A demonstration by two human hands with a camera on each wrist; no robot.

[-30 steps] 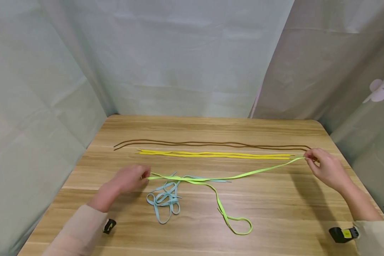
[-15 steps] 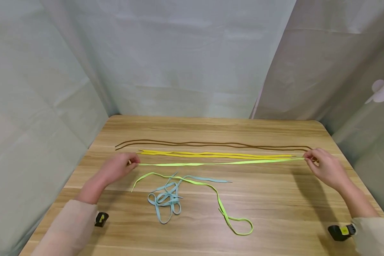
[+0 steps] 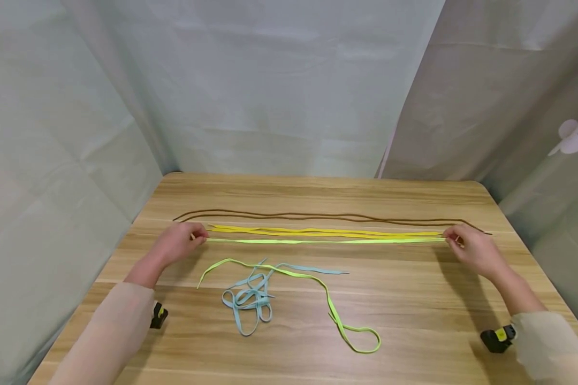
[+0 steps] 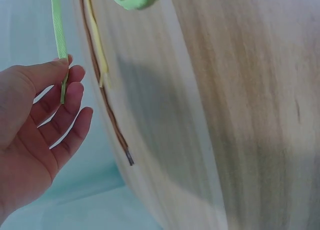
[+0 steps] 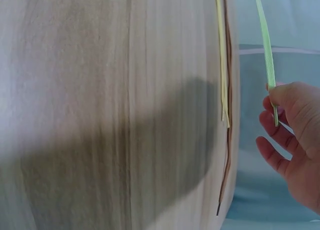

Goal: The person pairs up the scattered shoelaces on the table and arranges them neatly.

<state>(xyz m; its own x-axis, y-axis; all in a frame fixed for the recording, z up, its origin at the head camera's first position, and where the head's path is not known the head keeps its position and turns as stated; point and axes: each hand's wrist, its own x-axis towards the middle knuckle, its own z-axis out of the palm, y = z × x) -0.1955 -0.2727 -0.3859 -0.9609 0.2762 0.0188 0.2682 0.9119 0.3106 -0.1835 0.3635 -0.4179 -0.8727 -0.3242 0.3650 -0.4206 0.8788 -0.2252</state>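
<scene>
A neon green shoelace (image 3: 327,242) is stretched nearly straight between both hands, just in front of the yellow laces in the head view. My left hand (image 3: 179,243) pinches one end between thumb and forefinger; in the left wrist view its tip hangs below the thumb of the left hand (image 4: 45,104). At the other end, the right hand (image 3: 477,250) pinches the lace, its tip poking out under the thumb in the right wrist view. A second neon green shoelace (image 3: 334,310) lies loosely curved on the table, crossing a tangled light blue shoelace (image 3: 257,299).
Two yellow shoelaces (image 3: 318,232) lie side by side across the wooden table (image 3: 414,321). Behind them run two brown shoelaces (image 3: 289,215). Pale curtains (image 3: 270,91) hang behind the table and at both sides.
My left hand has drawn the green lace left and away from the pile, pulling it taut and off the other green lace. Lately, the right hand has shifted slightly left.
</scene>
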